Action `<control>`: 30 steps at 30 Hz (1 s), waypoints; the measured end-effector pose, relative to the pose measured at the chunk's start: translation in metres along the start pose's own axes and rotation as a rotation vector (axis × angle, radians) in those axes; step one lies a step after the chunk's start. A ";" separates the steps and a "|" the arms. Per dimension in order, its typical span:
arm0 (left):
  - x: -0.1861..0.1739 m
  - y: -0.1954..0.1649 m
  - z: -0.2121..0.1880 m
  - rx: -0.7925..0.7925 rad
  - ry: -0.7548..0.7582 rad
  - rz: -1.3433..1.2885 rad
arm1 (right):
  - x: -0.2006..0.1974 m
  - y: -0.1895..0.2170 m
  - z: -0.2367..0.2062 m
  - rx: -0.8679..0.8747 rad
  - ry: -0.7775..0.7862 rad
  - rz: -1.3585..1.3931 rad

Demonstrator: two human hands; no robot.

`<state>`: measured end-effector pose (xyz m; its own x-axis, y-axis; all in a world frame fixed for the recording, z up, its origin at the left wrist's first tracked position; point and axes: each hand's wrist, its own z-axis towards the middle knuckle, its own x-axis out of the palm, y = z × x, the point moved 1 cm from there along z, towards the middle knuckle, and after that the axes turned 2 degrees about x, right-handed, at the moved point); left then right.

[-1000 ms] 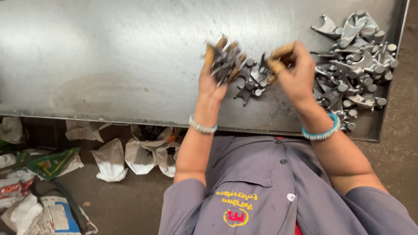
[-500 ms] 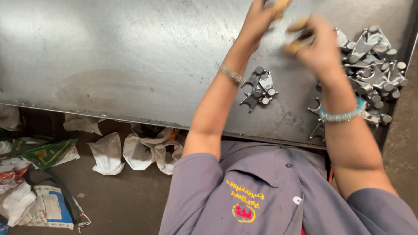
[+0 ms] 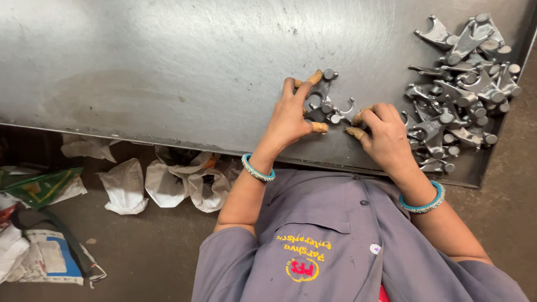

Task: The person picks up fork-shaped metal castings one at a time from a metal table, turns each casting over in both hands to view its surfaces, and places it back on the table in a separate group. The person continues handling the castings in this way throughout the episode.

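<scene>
My left hand lies spread over a small cluster of grey forked metal parts on the steel table, with its thumb and forefinger around them. Curled against the right side of the same cluster, my right hand touches a hooked piece with its fingertips. Tan covers sit on several fingertips of both hands. A blue bangle is on each wrist. A large pile of the same metal parts lies just right of my right hand.
The table's front edge runs across the view above my grey shirt, and its raised right rim borders the pile. On the floor to the left lie crumpled white bags, a green packet and a printed sack.
Half a second ago both hands reached toward the table's far side. They have come back near the front edge and settled on a small cluster of parts left of the pile.
</scene>
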<state>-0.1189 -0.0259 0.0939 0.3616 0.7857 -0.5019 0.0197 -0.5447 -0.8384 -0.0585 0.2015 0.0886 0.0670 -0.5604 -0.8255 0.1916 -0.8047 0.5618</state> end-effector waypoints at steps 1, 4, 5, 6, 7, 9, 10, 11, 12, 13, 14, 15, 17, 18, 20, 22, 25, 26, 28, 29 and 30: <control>0.003 0.002 -0.001 0.013 -0.022 -0.009 | 0.001 -0.004 -0.004 0.016 -0.024 0.018; 0.014 0.010 -0.004 0.021 -0.071 -0.039 | 0.001 -0.014 -0.019 0.046 -0.114 0.056; 0.017 0.013 -0.004 0.006 -0.073 -0.049 | 0.000 -0.016 -0.024 0.053 -0.149 0.066; 0.021 0.016 -0.004 -0.008 -0.076 -0.060 | -0.001 -0.018 -0.028 0.085 -0.163 0.123; 0.025 0.019 -0.003 -0.012 -0.076 -0.088 | -0.002 -0.019 -0.033 0.118 -0.176 0.181; 0.031 0.024 -0.001 -0.016 -0.072 -0.139 | -0.003 -0.021 -0.037 0.191 -0.190 0.315; 0.034 0.025 0.001 0.017 -0.075 -0.176 | -0.002 -0.021 -0.039 0.229 -0.191 0.392; 0.036 0.027 0.002 0.050 -0.078 -0.213 | -0.003 -0.022 -0.040 0.268 -0.191 0.468; 0.038 0.027 0.002 0.082 -0.080 -0.250 | -0.003 -0.021 -0.042 0.307 -0.181 0.513; 0.040 0.027 0.002 0.098 -0.087 -0.273 | -0.003 -0.021 -0.044 0.346 -0.172 0.558; 0.041 0.026 0.001 0.114 -0.094 -0.295 | -0.003 -0.021 -0.046 0.385 -0.163 0.602; 0.042 0.024 0.000 0.130 -0.102 -0.319 | -0.005 -0.020 -0.049 0.335 -0.187 0.541; 0.046 0.016 -0.010 0.180 -0.240 -0.237 | -0.009 -0.019 -0.057 0.236 -0.230 0.419; 0.048 0.011 -0.016 0.205 -0.308 -0.195 | -0.010 -0.021 -0.059 0.203 -0.225 0.546; 0.055 0.001 -0.028 0.286 -0.346 -0.190 | -0.014 -0.026 -0.062 0.136 -0.216 0.801; 0.061 -0.004 -0.035 0.308 -0.272 -0.340 | -0.012 -0.033 -0.063 0.282 -0.195 1.104; 0.075 -0.001 -0.039 0.198 -0.044 -0.797 | -0.004 -0.044 -0.062 0.482 -0.104 1.510; 0.082 0.002 -0.037 0.133 -0.001 -0.954 | 0.001 -0.047 -0.062 0.547 -0.060 1.638; 0.092 0.012 -0.036 0.026 0.026 -1.135 | 0.012 -0.051 -0.063 0.632 -0.046 1.775; 0.095 0.018 -0.036 -0.013 0.010 -1.161 | 0.016 -0.053 -0.063 0.675 -0.040 1.844; 0.097 0.023 -0.036 -0.050 -0.004 -1.184 | 0.020 -0.055 -0.064 0.701 -0.027 1.853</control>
<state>-0.0500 0.0278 0.0335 0.0909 0.8092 0.5805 0.3764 0.5118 -0.7723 -0.0054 0.2470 0.0378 -0.3179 -0.6519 0.6884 -0.4344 0.7456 0.5054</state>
